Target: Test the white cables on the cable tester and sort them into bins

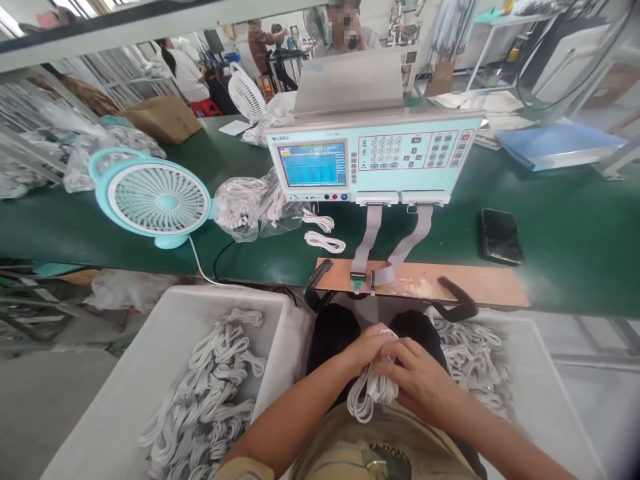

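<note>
Above my lap, a bundle of coiled white cables [367, 397] is gripped between both hands. My left hand [367, 350] wraps it from the left, fingers curled and partly hidden behind the other hand. From the right, my right hand [417, 373] closes over the same bundle, its fingers bent across the top. Loops of cable hang out below the fingers. Just beyond the hands, a wooden board [480, 285] lies along the bench edge, with a small green connector board [357, 283] at the end of a grey ribbon cable [369, 237].
A white bin [170, 313] of coiled cables stands at left, another bin [543, 347] at right. On the green bench [570, 233] are a tester with a screen [315, 165], a blue fan [155, 200], bagged cables [245, 203], two loose coils [325, 241] and a phone [501, 235]. Clamps [320, 280] jut from the edge.
</note>
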### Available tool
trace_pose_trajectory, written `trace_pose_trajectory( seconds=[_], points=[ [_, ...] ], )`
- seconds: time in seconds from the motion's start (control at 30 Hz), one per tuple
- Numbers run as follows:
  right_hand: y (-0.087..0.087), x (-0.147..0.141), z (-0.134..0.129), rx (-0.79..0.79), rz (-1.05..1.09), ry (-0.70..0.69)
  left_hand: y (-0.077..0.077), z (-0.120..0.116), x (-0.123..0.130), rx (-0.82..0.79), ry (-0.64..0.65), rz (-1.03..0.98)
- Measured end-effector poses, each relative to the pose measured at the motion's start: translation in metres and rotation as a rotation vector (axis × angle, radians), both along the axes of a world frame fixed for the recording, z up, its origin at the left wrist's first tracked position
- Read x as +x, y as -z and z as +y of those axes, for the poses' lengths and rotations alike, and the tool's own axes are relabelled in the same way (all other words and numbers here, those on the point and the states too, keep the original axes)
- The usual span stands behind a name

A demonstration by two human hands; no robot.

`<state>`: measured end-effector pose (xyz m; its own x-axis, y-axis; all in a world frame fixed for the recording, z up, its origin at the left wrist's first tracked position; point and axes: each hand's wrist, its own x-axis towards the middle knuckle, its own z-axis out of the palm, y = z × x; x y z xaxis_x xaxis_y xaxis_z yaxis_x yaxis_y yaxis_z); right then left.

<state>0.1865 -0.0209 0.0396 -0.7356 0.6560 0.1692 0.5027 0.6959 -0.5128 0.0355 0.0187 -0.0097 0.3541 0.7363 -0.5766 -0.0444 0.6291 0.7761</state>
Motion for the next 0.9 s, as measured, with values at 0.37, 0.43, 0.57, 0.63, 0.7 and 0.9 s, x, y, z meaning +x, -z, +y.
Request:
trace_pose_trajectory(
  seconds=[0.37,0.43,0.57,0.63,0.7,0.9],
  points=[
    [0.024,-0.005,0.008,-0.494,0.313,0.176,-0.015,-0.028,-0.045,0.520,0.027,0.039],
    [0.025,-0.008,0.010,-0.658,0.397,0.170,-0.017,-0.025,-0.044,0.517,-0.015,0.034],
    [0.039,-0.019,0.006,-1.105,0.656,0.141,-0.018,-0.018,-0.044,0.497,0.042,0.044],
    [0.056,-0.029,-0.004,-1.264,0.714,0.188,-0.011,-0.019,-0.044,0.518,0.057,0.127],
    [0.076,-0.040,-0.016,-1.314,0.676,0.255,0.005,-0.024,-0.044,0.503,0.054,0.250],
    [0.127,-0.025,-0.020,-1.279,0.577,0.497,0.065,-0.040,-0.052,0.415,0.149,0.478]
  ],
)
